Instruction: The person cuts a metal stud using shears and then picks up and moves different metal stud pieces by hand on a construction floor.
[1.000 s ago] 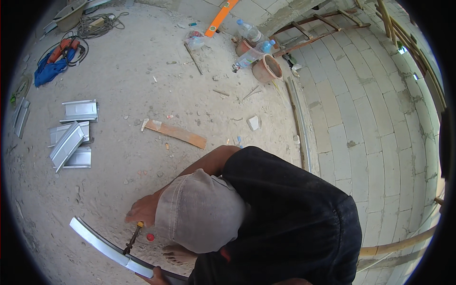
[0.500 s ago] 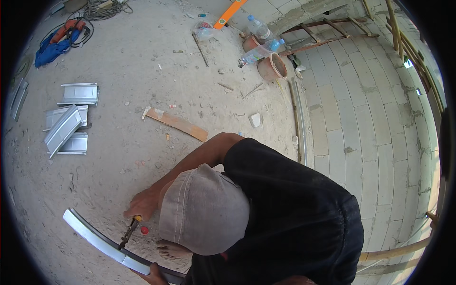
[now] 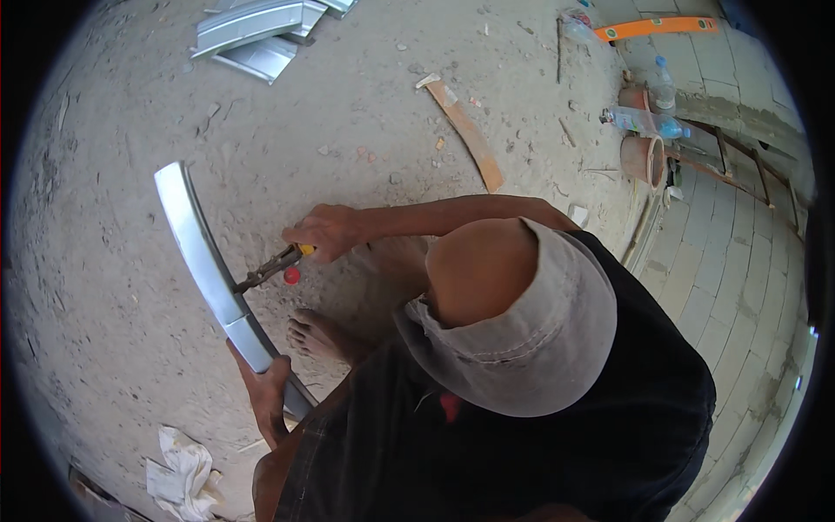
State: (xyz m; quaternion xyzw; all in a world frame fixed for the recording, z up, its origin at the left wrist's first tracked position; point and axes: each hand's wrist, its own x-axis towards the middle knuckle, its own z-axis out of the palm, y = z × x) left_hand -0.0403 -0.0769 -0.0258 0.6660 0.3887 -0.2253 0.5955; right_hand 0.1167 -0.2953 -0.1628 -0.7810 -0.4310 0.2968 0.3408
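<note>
My right hand (image 3: 323, 232) is closed on the handle of a pair of tin snips (image 3: 268, 266) with dark jaws and a yellow grip. The tip of the jaws meets the near edge of a long silver metal channel (image 3: 204, 252). A line or seam crosses the channel just below that contact. Lower down, my left hand (image 3: 263, 383) grips the channel close to its near end, which passes beside my leg. Beside the snips shows a small red round thing (image 3: 291, 275); whether it belongs to them I cannot tell.
My bare foot (image 3: 322, 335) stands right beside the channel. Several silver metal pieces (image 3: 252, 35) are piled at the far left. A flat brown strip (image 3: 465, 130) lies ahead. Buckets (image 3: 642, 161), plastic bottles (image 3: 648, 120) and an orange level (image 3: 657, 28) are at the right. A white cloth (image 3: 184, 470) lies near left.
My view has turned, so hands and channel appear higher and the piled pieces farther up. My left hand and the near cloth show more fully. Both hands keep their holds.
</note>
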